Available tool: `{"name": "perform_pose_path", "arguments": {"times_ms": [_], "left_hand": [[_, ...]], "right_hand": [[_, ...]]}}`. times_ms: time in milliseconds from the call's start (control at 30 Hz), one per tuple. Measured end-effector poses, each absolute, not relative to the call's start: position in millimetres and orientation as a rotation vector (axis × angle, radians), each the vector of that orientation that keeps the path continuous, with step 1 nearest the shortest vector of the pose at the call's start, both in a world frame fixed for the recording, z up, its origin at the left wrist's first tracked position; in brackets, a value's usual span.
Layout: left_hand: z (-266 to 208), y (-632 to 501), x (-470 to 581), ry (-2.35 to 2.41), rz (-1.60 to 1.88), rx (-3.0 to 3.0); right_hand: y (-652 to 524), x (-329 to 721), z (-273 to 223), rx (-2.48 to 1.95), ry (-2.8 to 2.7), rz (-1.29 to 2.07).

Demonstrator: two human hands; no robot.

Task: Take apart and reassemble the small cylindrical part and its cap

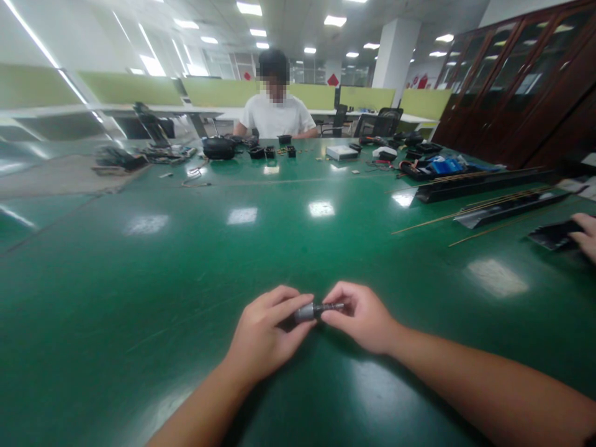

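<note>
Left grip (270,332) closes round a tool (305,312); right grip (361,318) pinches its thin end, partly hiding it. Desk (186,273) stretches wide ahead; another person's hand (587,234) is cut off rightward.

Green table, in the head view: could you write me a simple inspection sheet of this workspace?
Surface: green table, glossy, mirroring ceiling lights.
Job's things: a grey and black cylindrical part, narrowing rightward.
Clutter: black boxes and white box at far side; dark channels and thin rods at right.
Hands: left hand grips the part's grey end; right hand has fingers around its narrow end, firmness unclear.
Cables: thin wire-like loop, far left.
Surroundings: person in white opposite; another person's hand at right edge; glass-fronted cabinets.
</note>
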State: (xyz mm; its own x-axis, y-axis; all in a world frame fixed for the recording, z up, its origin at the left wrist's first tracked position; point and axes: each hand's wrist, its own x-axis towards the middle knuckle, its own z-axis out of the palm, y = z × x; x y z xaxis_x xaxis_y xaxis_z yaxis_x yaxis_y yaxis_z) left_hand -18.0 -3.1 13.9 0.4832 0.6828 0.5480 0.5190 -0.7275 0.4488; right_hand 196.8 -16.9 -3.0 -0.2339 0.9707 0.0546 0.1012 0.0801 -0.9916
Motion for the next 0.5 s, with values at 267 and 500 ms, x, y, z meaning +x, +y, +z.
{"name": "perform_pose_path", "arguments": {"times_ms": [267,500], "left_hand": [[13.5,-2.9,-21.8,1.047,1.098,2.519],[14.5,-1.5,-25.8,1.067,1.082,2.537]], "right_hand": [[-16.4,196.8,-4.4,-1.140,-1.457,1.272],[-15.8,197.3,-4.4,-1.157,-1.442,1.253]]}}
